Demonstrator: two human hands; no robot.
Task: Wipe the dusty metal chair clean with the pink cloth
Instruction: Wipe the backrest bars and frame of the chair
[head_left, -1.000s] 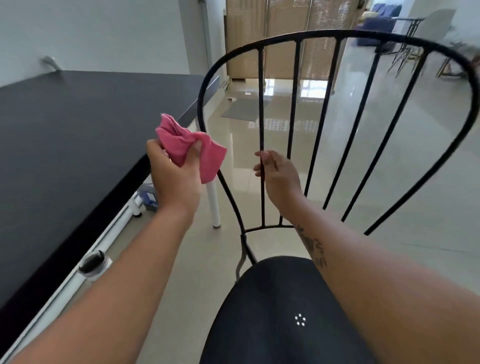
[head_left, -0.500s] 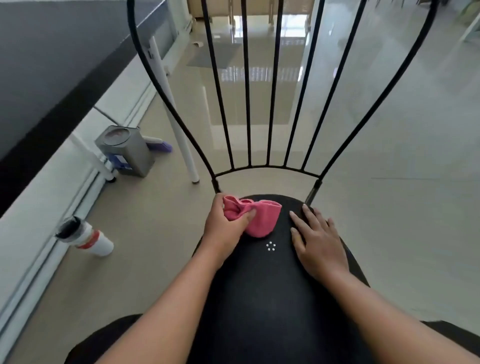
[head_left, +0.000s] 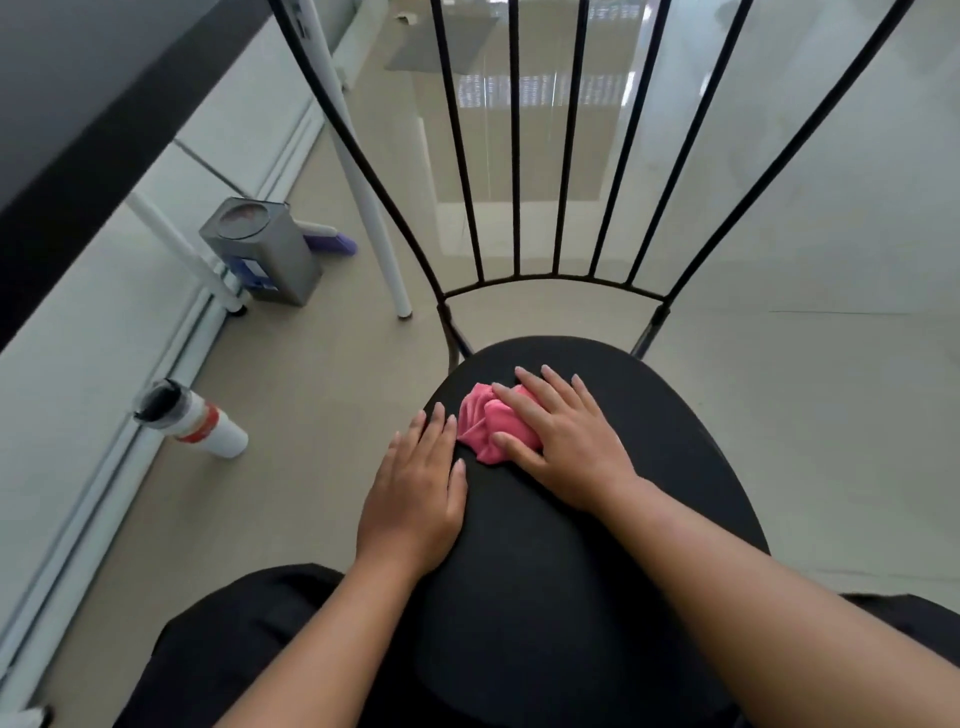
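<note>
Pale glossy floor tiles (head_left: 810, 395) fill the head view. At centre, the crumpled pink cloth (head_left: 480, 427) lies on the black round chair seat (head_left: 545, 545), pressed under the right hand (head_left: 563, 441), fingers spread flat. The left hand (head_left: 415, 499) rests flat beside it, fingers together. Seat-wiping seems under way; sweeping strokes come next. A grey metal tin (head_left: 265, 249) and a white flask (head_left: 195, 418) stand at left, well clear.

No readable text; blue label on grey tin (head_left: 270, 254) illegible.

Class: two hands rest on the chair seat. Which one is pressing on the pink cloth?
The right hand: its palm and fingers cover the pink cloth. The left hand lies flat on the bare seat beside it.
</note>
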